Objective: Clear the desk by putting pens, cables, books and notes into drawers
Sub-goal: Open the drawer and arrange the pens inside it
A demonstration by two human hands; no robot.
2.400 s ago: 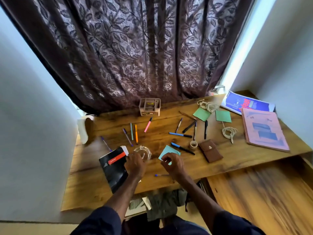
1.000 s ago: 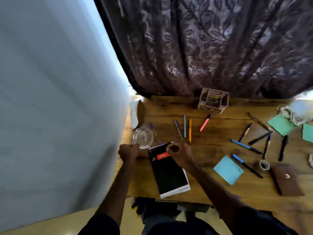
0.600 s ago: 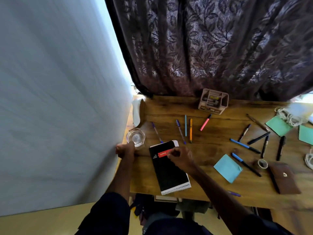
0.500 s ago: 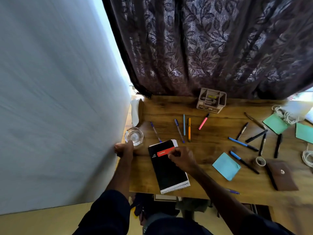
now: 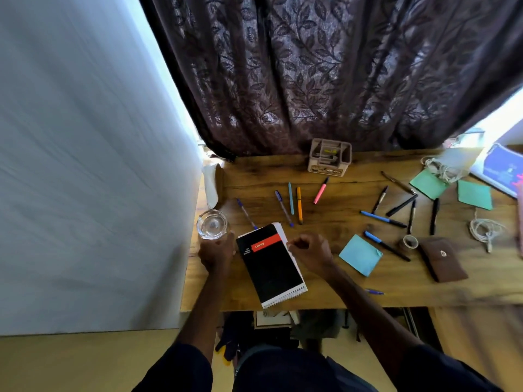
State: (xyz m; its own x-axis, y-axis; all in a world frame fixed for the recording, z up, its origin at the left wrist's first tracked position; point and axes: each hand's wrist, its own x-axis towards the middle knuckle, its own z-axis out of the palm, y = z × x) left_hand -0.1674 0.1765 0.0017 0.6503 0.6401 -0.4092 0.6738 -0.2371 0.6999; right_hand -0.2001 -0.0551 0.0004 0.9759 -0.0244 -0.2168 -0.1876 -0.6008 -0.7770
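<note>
A black spiral notebook with a red label [image 5: 271,264] lies on the wooden desk [image 5: 325,295] near its front left. My right hand [image 5: 311,251] has its fingers curled, the fingertips at the notebook's right edge. With its fingers curled, my left hand [image 5: 216,253] sits just in front of a glass ashtray [image 5: 212,224]. Several coloured pens [image 5: 299,205] lie behind the notebook, and several dark pens [image 5: 402,205] lie to the right. A blue note [image 5: 360,254], green notes [image 5: 475,194] and a white cable [image 5: 485,229] lie further right.
A beige organizer [image 5: 329,157] stands at the back by the dark curtain [image 5: 311,66]. A brown pouch [image 5: 441,258], a tape roll [image 5: 410,241] and a blue book [image 5: 501,168] are on the right. One pen [image 5: 373,291] lies at the front edge. A wall [image 5: 85,165] borders the left.
The ashtray went from the desk's middle to its left edge with my left hand. The notebook was turned and laid flat. My right hand slid off its top to its right edge.
</note>
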